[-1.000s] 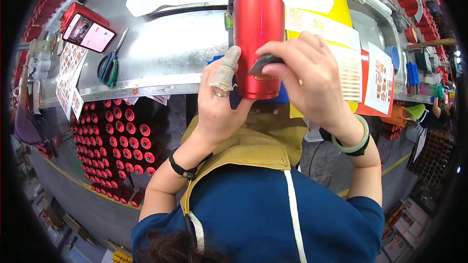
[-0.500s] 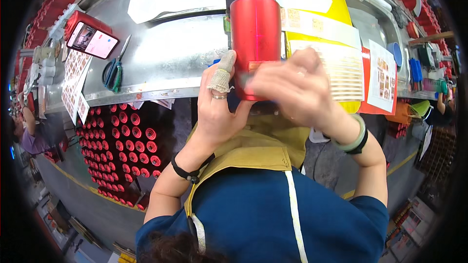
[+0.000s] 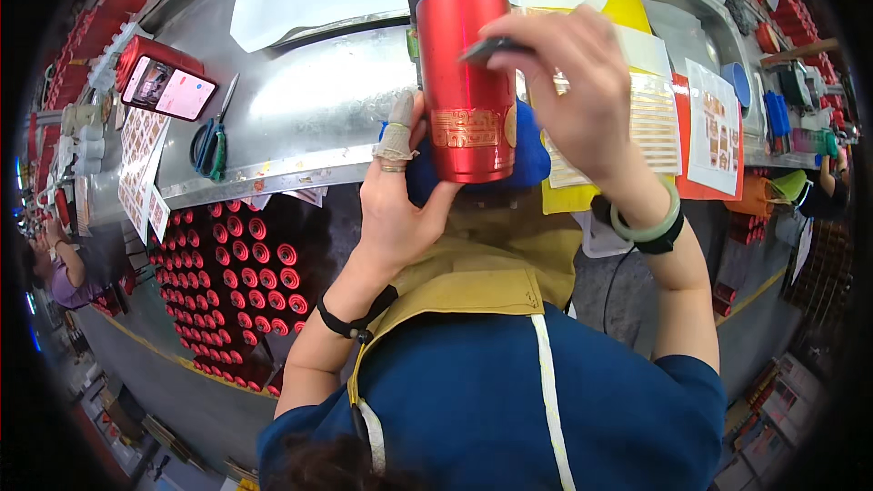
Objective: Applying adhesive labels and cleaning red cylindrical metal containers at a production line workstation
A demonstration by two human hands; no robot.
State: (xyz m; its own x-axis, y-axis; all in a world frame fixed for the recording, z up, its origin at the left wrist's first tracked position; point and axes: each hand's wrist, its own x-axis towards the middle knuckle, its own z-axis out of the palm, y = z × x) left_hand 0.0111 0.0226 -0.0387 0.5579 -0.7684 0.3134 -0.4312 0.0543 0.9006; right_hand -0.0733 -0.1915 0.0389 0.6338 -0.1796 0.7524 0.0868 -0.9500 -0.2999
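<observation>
At upper centre, a red bottle (image 3: 462, 82) is touched at its lower left by the spread left hand (image 3: 396, 207); a dark tool (image 3: 492, 48) is gripped by the right hand (image 3: 582, 86).

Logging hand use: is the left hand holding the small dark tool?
No, the right hand grips the dark tool; the left hand is at the lower end of the red cylindrical bottle.

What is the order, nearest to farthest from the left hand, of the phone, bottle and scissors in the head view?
1. Bottle: touching the left hand, on its right side.
2. Scissors: on the bench, to the hand's left.
3. Phone: farther left, beyond the scissors.
</observation>
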